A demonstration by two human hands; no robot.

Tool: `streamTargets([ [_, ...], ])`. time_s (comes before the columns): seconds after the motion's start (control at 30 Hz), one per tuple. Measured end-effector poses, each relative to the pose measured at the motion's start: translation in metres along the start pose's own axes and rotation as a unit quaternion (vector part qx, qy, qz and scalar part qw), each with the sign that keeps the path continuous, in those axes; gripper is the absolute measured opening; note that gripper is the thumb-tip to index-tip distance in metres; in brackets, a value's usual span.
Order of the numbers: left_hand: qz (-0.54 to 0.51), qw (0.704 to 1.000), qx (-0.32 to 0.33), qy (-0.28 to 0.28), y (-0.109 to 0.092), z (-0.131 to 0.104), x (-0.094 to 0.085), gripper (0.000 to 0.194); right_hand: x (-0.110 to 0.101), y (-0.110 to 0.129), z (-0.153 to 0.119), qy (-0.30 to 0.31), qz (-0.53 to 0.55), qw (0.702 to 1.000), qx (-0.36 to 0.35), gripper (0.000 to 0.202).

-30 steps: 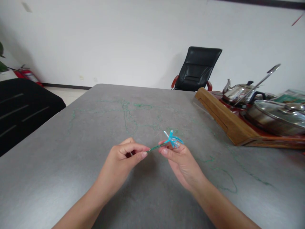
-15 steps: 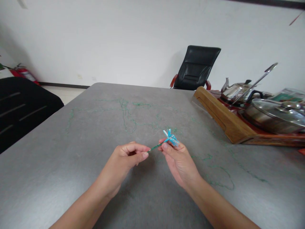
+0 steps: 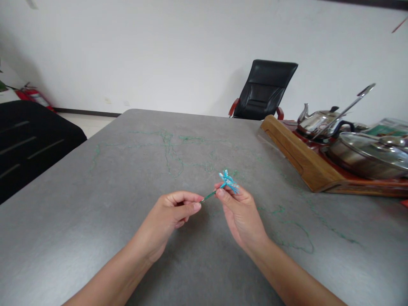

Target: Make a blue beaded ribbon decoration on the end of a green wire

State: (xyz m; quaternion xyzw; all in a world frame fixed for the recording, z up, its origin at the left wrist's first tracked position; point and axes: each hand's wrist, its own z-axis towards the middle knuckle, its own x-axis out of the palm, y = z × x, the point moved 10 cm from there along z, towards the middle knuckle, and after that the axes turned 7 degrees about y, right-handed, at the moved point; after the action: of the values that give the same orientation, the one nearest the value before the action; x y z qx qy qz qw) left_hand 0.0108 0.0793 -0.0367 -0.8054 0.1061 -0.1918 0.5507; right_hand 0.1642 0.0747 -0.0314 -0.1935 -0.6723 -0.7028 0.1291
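Note:
A small shiny blue flower [image 3: 229,181] on a thin green stem [image 3: 209,196] is held above the table between both hands. My left hand [image 3: 178,208] pinches the stem's lower end between thumb and forefinger. Just below the blue petals, my right hand [image 3: 237,208] pinches the stem's upper end, its fingertips partly hidden behind the flower. The stem tilts up to the right. Loose green thread [image 3: 174,164] lies in tangled lines on the grey table [image 3: 79,221], and more of it runs beyond and to the right of my right hand.
On the right stands a wooden tray [image 3: 287,153] with a steel kettle [image 3: 318,121], a lidded pan [image 3: 366,153] and a long-handled utensil [image 3: 347,109]. A black office chair [image 3: 266,89] is behind the table; another black chair [image 3: 35,144] is at left, near a red fire extinguisher [image 3: 36,97].
Both hands keep their pinch on the flower's stem and have barely moved. The blue petals have turned slightly, and the whole view has shifted a little.

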Motion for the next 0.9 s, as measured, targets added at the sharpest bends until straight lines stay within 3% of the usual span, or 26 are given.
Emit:
streamTargets([
  [0.4, -0.016, 1.000, -0.006, 0.016, 0.004, 0.001, 0.002, 0.021, 0.008, -0.002, -0.001, 0.039, 0.025, 0.999, 0.016, 0.008],
  [0.9, -0.003, 1.000, -0.009, 0.027, 0.000, -0.002, 0.005, 0.022, 0.017, -0.010, -0.004, 0.086, -0.035, 0.995, 0.042, 0.011],
])
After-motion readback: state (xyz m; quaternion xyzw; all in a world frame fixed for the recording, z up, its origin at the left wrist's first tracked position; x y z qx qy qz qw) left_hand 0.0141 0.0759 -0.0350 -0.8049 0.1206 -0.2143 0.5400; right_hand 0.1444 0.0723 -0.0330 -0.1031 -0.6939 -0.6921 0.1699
